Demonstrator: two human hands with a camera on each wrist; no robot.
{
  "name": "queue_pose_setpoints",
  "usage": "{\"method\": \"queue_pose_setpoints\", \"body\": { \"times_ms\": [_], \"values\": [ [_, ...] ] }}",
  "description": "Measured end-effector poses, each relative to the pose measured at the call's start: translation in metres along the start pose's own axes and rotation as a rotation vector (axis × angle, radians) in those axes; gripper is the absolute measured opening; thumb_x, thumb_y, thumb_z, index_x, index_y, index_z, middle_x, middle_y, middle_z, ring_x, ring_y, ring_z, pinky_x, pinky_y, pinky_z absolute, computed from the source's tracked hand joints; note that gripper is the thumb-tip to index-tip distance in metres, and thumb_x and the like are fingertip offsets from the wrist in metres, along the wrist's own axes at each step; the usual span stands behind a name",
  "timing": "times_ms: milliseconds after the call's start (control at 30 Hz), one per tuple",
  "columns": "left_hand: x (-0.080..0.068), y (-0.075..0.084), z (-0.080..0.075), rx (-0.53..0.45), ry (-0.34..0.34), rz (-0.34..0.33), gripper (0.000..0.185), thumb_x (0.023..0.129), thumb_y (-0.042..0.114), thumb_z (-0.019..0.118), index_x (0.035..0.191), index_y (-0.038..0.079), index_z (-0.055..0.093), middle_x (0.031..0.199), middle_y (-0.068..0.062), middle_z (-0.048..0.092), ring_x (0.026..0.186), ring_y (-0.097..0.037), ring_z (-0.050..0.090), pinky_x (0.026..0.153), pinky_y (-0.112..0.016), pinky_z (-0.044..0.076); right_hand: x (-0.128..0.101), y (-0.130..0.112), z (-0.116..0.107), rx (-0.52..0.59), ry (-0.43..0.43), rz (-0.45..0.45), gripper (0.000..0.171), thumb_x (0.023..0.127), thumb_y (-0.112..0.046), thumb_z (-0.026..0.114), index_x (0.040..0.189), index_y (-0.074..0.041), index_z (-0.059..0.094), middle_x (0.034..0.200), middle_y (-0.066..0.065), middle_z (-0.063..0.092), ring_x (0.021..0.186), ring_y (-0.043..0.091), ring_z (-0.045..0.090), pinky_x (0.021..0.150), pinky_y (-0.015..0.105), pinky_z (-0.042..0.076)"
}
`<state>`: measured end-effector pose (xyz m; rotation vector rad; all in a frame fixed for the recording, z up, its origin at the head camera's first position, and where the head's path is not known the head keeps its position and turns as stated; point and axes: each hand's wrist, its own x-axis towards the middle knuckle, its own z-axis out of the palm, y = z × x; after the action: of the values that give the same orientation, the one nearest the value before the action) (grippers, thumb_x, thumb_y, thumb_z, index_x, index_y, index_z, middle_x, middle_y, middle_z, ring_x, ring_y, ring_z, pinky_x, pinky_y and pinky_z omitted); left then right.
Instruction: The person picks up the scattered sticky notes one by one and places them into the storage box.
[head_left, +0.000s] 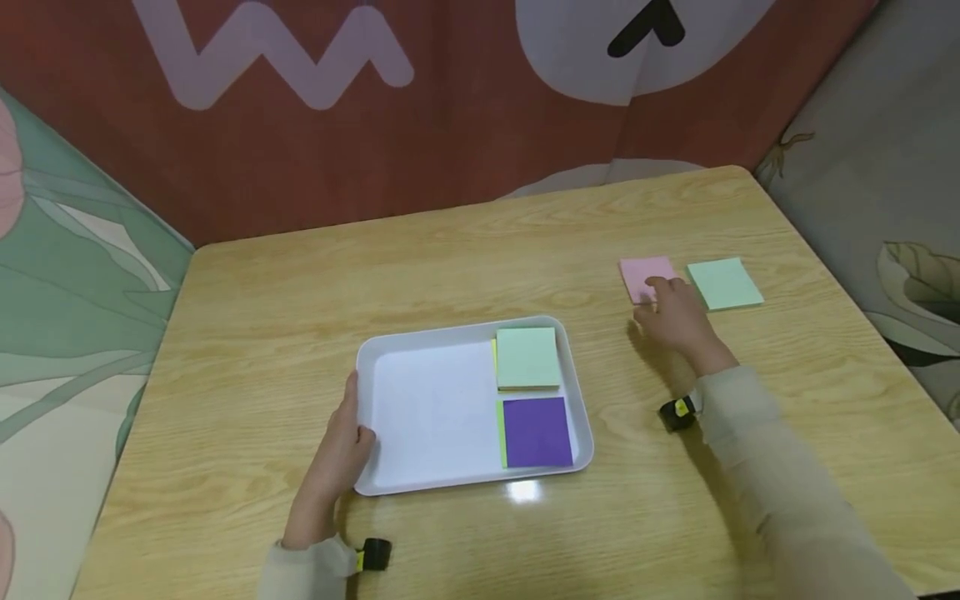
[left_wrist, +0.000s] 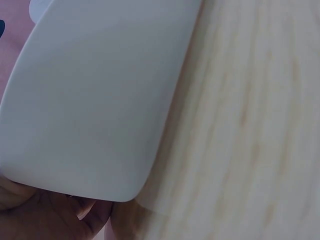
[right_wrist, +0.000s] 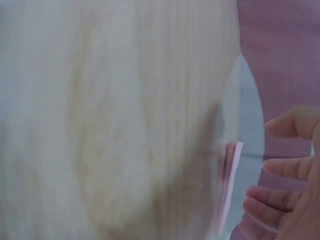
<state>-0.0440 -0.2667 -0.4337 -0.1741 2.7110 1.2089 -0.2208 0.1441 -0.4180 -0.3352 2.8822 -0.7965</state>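
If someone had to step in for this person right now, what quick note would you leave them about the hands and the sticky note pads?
Left hand: grips the left rim of the white tray, steadying it on the wooden table.
Right hand: fingers rest on the pink pad; it is not lifted, and whether the fingers pinch it I cannot tell.
In the tray: a light green pad at the far right and a purple pad at the near right.
On the table, outside the tray: the pink pad and, to its right, a mint green pad.
Likely left: those two pads, if they belong in the tray too.
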Motion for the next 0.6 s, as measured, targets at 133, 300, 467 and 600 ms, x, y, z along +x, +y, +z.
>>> {"method": "queue_pose_setpoints", "body": {
  "times_ms": [133,300,467,600],
  "values": [
    [-0.001,-0.001,0.000,0.006,-0.002,-0.007,0.074,0.078,-0.009,0.034,0.136,0.003,-0.010,0.141,-0.019,0.001,0.127,-0.030,0.008,0.098,-0.046,0.014,0.005,0.007,-0.001,-0.035,-0.047,0.029,0.054,0.083,-0.022,0.044,0.123,0.014,0.031,0.115,0.039,0.029,0.104,0.052,0.025,0.085,0.056,0.023],
    [0.000,-0.001,-0.001,-0.002,0.006,0.002,0.074,0.078,-0.009,0.034,0.137,0.003,-0.010,0.141,-0.019,0.002,0.127,-0.030,0.009,0.098,-0.045,0.015,0.015,0.011,-0.001,-0.102,-0.069,0.016,0.042,0.084,-0.026,0.046,0.102,0.012,0.043,0.104,0.036,0.036,0.096,0.050,0.028,0.077,0.055,0.024],
    [-0.001,0.000,-0.001,-0.011,0.004,0.006,0.074,0.078,-0.009,0.034,0.136,0.002,-0.009,0.141,-0.019,0.001,0.127,-0.029,0.008,0.098,-0.045,0.014,0.025,0.010,-0.003,-0.126,-0.093,0.091,0.048,0.083,-0.033,0.047,0.098,0.013,0.041,0.100,0.034,0.032,0.091,0.047,0.027,0.073,0.056,0.025],
    [-0.001,0.001,-0.001,-0.010,0.001,0.005,0.073,0.078,-0.009,0.033,0.137,0.003,-0.009,0.142,-0.017,0.000,0.127,-0.028,0.007,0.099,-0.044,0.014,0.029,0.010,-0.004,-0.132,-0.085,0.166,0.058,0.082,-0.037,0.048,0.104,0.015,0.037,0.098,0.035,0.030,0.091,0.048,0.026,0.073,0.056,0.026]
  ]
}}
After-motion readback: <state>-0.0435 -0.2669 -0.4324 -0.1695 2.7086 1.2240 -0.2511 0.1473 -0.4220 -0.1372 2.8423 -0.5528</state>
